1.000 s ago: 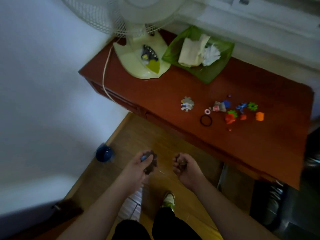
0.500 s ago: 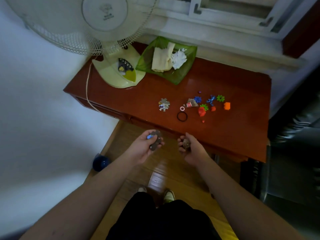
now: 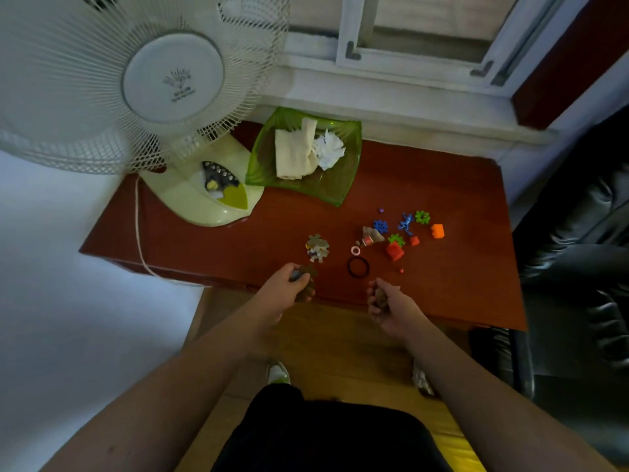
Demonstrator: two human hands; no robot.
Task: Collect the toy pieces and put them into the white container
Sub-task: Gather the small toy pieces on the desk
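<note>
Left hand (image 3: 289,284): curled round dark toy pieces (image 3: 306,282), held over the near edge of the red-brown table (image 3: 211,240). Right hand (image 3: 388,306): curled round a small brown piece (image 3: 380,296), at 3 o'clock of the left. Loose coloured pieces (image 3: 394,250) and a black ring (image 3: 358,266): scattered at 12 to 1 o'clock of the hands. Fan (image 3: 190,195) and green dish (image 3: 337,185): placed at 11 o'clock. White container: not seen.
</note>
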